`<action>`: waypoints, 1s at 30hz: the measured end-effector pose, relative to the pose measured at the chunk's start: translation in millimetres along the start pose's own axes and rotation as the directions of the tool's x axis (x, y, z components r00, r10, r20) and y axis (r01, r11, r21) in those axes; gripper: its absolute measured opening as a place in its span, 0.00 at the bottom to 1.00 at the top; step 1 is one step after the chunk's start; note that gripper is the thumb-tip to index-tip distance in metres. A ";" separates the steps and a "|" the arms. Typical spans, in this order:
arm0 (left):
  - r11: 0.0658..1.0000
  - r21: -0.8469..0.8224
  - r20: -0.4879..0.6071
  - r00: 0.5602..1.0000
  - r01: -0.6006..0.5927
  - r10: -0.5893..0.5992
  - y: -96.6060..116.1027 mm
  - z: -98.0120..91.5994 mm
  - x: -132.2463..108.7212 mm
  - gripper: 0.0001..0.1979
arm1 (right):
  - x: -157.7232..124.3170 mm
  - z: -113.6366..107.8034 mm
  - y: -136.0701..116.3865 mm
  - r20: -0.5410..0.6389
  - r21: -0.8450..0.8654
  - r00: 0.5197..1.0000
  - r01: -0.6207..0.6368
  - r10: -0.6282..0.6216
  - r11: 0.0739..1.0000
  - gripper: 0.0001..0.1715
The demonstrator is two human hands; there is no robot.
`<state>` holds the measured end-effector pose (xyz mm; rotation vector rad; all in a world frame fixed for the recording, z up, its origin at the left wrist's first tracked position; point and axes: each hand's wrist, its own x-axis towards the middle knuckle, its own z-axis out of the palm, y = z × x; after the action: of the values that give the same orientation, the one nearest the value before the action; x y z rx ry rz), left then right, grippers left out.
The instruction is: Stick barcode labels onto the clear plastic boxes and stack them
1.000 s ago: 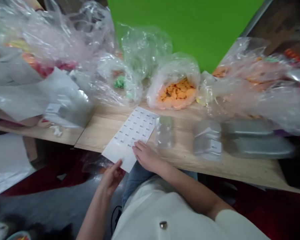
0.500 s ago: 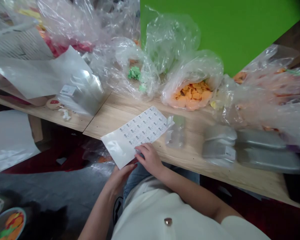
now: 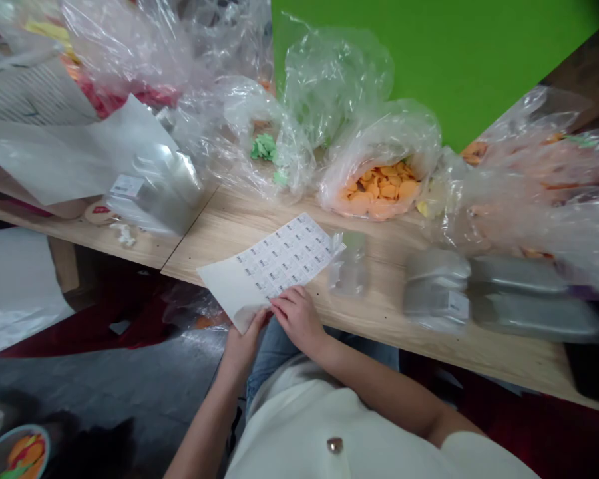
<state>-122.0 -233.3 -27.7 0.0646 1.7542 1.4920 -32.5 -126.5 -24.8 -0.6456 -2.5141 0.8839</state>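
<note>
A sheet of printed labels [image 3: 279,256] lies slanted over the table's front edge, its left part blank backing. My left hand [image 3: 244,339] grips the near corner of this sheet, thumb on top and the other fingers hidden beneath. At the near edge of the sheet, close to the left thumb, my right hand [image 3: 299,319] is closed in a pinch; whether a single label is lifted there cannot be made out. A small clear plastic pack [image 3: 348,269] touches or nearly touches the sheet's right corner.
Clear plastic packs [image 3: 436,289] lie to the right, one bearing a label. Behind stand open bags with orange pieces [image 3: 384,186] and green pieces [image 3: 263,148]. Glossy sheets [image 3: 74,159] and a labelled clear pack [image 3: 152,189] are at left. A bowl [image 3: 22,452] sits low left.
My left thumb has come up onto the sheet's near corner, closer to the right fingertips. The blank part of the sheet bends slightly. The whole view has shifted a little.
</note>
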 end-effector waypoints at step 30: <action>0.485 0.371 0.555 0.608 -0.792 0.567 31.2 137.4 22.7 0.17 | -12.3 -144.0 90.2 -0.211 0.548 0.736 -0.456 0.644 0.701 0.20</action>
<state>-69.2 -102.0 -9.3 1.4780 1.8875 1.2251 76.1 -2.0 17.1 -1.3110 -1.6466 1.3515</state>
